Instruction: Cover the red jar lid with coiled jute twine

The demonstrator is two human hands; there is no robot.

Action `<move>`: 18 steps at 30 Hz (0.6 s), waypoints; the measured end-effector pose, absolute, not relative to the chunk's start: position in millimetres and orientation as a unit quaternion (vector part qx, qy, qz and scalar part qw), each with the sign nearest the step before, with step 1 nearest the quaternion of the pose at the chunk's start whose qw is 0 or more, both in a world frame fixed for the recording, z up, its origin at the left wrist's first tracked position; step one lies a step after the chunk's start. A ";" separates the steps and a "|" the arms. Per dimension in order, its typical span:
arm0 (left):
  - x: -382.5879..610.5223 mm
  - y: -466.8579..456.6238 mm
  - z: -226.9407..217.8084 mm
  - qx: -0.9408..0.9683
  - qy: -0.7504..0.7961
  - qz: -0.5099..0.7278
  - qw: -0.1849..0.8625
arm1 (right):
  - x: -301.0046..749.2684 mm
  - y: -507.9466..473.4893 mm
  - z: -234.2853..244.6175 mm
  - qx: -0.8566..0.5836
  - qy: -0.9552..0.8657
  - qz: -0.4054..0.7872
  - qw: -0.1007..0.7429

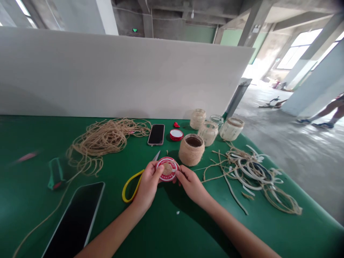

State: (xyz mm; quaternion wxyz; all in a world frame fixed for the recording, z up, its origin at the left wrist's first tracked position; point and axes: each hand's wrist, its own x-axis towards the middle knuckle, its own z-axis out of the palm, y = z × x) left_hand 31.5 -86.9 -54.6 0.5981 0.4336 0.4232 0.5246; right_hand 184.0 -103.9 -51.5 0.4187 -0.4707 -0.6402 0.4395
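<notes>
My left hand [148, 184] and my right hand [192, 182] pinch a tape roll [167, 169] from both sides above the table. It is round, with a red-and-white printed face and a brown centre. Beneath my left hand lie scissors with a yellow handle [125, 191]; the hand hides part of them. Just beyond my right hand stands a twine-wrapped jar [191, 154], upright with its mouth uncovered. A thin pale strand runs from near my right fingers toward the right.
On the green table [129, 229] lie a twine heap [107, 138], a phone [156, 134], a tablet-like device [76, 218], a green tool [56, 174] and a red round item [176, 135]. Several glass jars [208, 132] stand behind tangled strips and twine [249, 172]. A white panel [120, 75] borders the back.
</notes>
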 end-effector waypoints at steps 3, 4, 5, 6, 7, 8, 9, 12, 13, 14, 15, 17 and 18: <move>33.1 -87.1 -49.9 0.443 0.424 0.521 0.593 | 185.0 -102.7 -51.0 -0.468 -0.618 0.462 0.430; 33.3 -87.4 -48.2 0.451 0.424 0.518 0.590 | 185.7 -102.1 -50.4 -0.469 -0.614 0.465 0.432; 33.4 -87.6 -46.6 0.460 0.423 0.512 0.589 | 186.7 -101.5 -49.6 -0.472 -0.614 0.462 0.433; 33.4 -87.9 -45.2 0.469 0.421 0.505 0.590 | 188.0 -100.8 -48.7 -0.476 -0.618 0.455 0.430; 33.4 -88.0 -43.9 0.478 0.421 0.498 0.589 | 189.6 -100.2 -47.7 -0.481 -0.625 0.444 0.425; 33.3 -88.1 -42.9 0.485 0.424 0.491 0.586 | 191.3 -99.6 -46.6 -0.487 -0.635 0.430 0.418; 33.3 -88.2 -42.1 0.492 0.430 0.484 0.581 | 193.2 -99.0 -45.4 -0.493 -0.644 0.417 0.412; 33.5 -88.6 -40.5 0.508 0.446 0.459 0.577 | 197.8 -97.6 -42.5 -0.501 -0.661 0.395 0.396; 33.8 -88.9 -40.0 0.508 0.444 0.447 0.588 | 198.6 -97.4 -41.7 -0.502 -0.665 0.390 0.391; 34.1 -89.3 -39.6 0.504 0.439 0.435 0.604 | 199.1 -97.2 -41.0 -0.503 -0.670 0.385 0.387; 34.5 -89.6 -39.3 0.498 0.434 0.425 0.619 | 199.2 -97.2 -40.3 -0.503 -0.675 0.380 0.383; 35.0 -89.8 -39.5 0.481 0.435 0.419 0.636 | 198.6 -97.5 -38.8 -0.503 -0.685 0.369 0.377; 35.0 -89.5 -40.2 0.474 0.438 0.424 0.635 | 198.2 -97.7 -38.0 -0.503 -0.688 0.364 0.376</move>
